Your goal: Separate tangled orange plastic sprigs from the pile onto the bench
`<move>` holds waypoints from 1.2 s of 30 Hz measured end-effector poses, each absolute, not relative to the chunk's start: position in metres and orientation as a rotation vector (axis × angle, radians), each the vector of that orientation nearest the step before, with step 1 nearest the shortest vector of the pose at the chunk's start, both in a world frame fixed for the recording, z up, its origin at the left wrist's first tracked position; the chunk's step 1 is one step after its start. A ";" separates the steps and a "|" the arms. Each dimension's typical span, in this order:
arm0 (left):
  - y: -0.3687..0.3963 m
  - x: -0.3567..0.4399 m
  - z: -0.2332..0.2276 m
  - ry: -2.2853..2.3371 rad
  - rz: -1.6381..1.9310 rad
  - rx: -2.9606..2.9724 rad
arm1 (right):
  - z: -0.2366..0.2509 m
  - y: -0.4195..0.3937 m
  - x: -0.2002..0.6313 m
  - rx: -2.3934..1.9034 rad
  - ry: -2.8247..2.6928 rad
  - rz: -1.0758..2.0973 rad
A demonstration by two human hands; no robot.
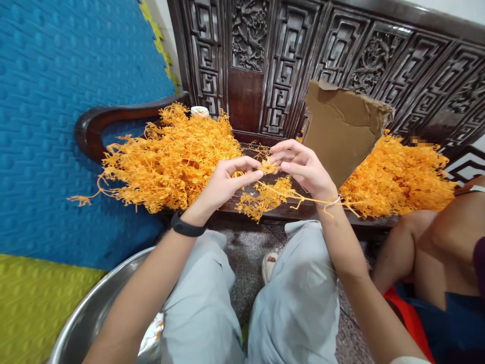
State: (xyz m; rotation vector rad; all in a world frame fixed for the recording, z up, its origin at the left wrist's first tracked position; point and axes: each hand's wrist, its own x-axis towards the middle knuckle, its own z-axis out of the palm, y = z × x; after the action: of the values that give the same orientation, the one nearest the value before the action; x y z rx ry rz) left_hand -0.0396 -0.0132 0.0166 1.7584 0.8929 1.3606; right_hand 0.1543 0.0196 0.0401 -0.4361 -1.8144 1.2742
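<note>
My left hand and my right hand meet in the middle, both pinching a small orange plastic piece. A branching orange plastic sprig hangs below the hands, its stem running across my right wrist. A big pile of the same orange sprigs lies on the dark wooden bench to the left. Another orange pile lies to the right, behind a piece of brown cardboard.
A steel basin sits at the lower left by my knee. Blue and green foam mats cover the left side. A carved dark wooden bench back stands ahead. Another person's knee and arm are at the right.
</note>
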 end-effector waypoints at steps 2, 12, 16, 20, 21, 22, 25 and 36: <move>-0.015 -0.041 0.018 0.911 1.350 1.780 | 0.040 0.019 0.153 -0.434 -1.831 1.257; -0.021 -0.040 0.024 0.974 1.172 1.904 | 0.041 0.012 0.146 -0.646 -2.097 1.018; -0.023 -0.041 0.025 0.983 1.180 1.912 | 0.043 0.010 0.147 -0.654 -2.116 1.058; -0.024 -0.041 0.025 0.996 1.208 1.911 | 0.046 0.008 0.147 -0.682 -2.097 1.052; -0.025 -0.041 0.024 0.999 1.219 1.913 | 0.046 0.007 0.147 -0.700 -2.086 1.056; -0.025 -0.041 0.024 1.002 1.233 1.919 | 0.046 0.006 0.147 -0.718 -2.073 1.068; -0.029 -0.040 0.025 1.018 1.284 1.948 | 0.047 0.005 0.146 -0.750 -2.042 1.128; -0.033 -0.031 0.025 1.074 1.494 1.906 | 0.049 0.001 0.143 -0.661 -1.864 0.991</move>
State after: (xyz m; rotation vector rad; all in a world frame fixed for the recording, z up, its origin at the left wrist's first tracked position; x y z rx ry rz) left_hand -0.0310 -0.0333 0.0246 1.9061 1.0738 1.4944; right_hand 0.1425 0.0013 0.0489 -0.6610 -1.8643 0.9908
